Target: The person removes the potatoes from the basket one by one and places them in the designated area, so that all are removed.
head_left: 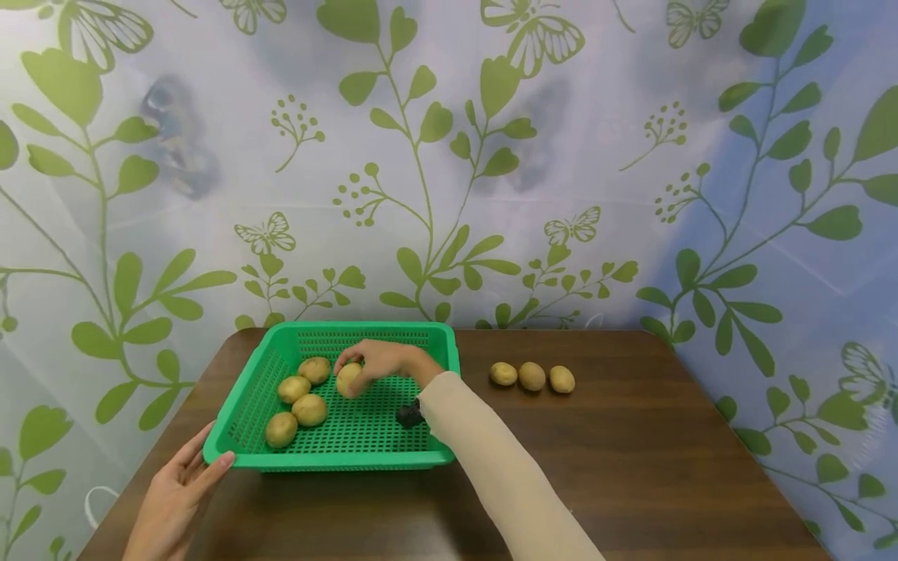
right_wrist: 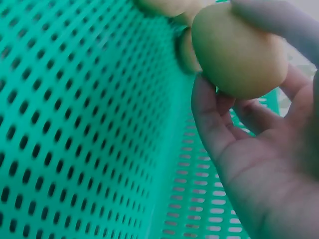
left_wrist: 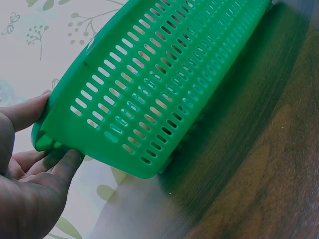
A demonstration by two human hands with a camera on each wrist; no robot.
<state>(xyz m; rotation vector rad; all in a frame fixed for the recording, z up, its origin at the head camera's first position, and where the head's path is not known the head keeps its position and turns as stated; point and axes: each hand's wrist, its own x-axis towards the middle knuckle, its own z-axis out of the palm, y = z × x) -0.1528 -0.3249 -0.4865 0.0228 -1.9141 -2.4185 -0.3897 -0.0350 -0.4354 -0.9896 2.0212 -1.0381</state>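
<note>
A green plastic basket (head_left: 337, 460) with slotted sides stands on the table. My left hand (head_left: 171, 499) grips its near left corner. In the left wrist view, the thumb (left_wrist: 32, 110) lies against the rim while the fingers (left_wrist: 65, 167) reach beneath it. Over the basket, my right hand (head_left: 384, 360) holds a yellow-brown potato (head_left: 348, 380) between thumb and fingers. The right wrist view shows this potato (right_wrist: 239, 55) up close, above the basket floor (right_wrist: 75, 114). Several other potatoes (head_left: 309, 410) lie inside along the left part of the basket.
Three potatoes (head_left: 532, 376) sit in a row on the brown wooden table (head_left: 631, 452), right of the basket. A curtain (head_left: 449, 156) with green leaves and butterflies hangs behind the table. A small black object (head_left: 410, 414) shows at my right wrist.
</note>
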